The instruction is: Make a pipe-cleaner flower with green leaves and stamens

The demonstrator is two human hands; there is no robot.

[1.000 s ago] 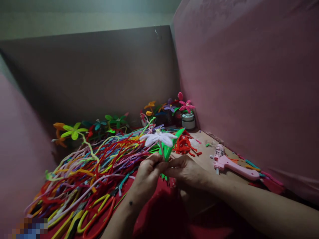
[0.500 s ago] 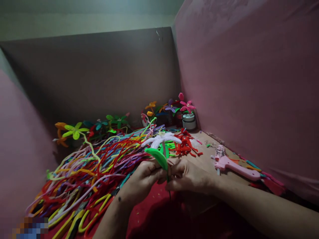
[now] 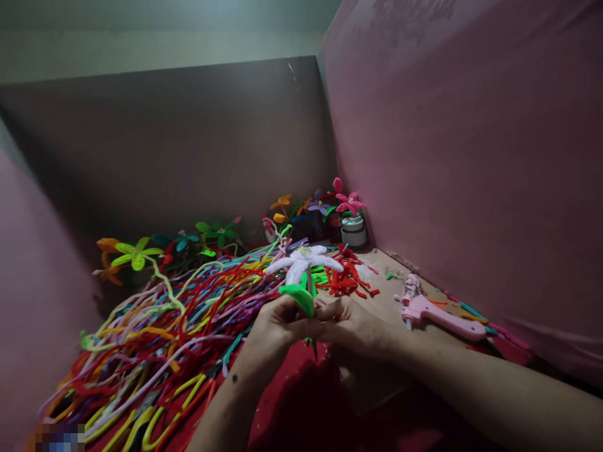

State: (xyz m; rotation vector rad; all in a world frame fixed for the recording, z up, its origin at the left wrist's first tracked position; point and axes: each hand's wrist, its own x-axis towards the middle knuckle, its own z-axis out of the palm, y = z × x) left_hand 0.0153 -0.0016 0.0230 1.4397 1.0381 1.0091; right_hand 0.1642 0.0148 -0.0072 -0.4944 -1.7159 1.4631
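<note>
A white pipe-cleaner flower [image 3: 301, 262] with a yellowish centre stands upright between my hands in the middle of the view. Green leaves [image 3: 300, 297] sit under its petals. My left hand [image 3: 281, 323] is closed around the stem just below the leaves. From the other side, my right hand [image 3: 346, 323] pinches the same stem, its fingers against those of the left. The stem's thin dark end pokes out beneath both hands. Exactly where the fingertips grip is partly hidden.
Left lies a big heap of coloured pipe cleaners [image 3: 188, 314], with yellow-handled pliers [image 3: 141, 424] in front. Red pieces [image 3: 347, 279] lie behind my hands. A pink glue gun [image 3: 438, 317] rests at right. Finished flowers [image 3: 349, 202] stand along the back, some above a pale jar [image 3: 353, 232].
My hands have drawn closer together on the stem. The green leaf has tipped lower and flatter, and less stem shows below. The whole view has shifted slightly.
</note>
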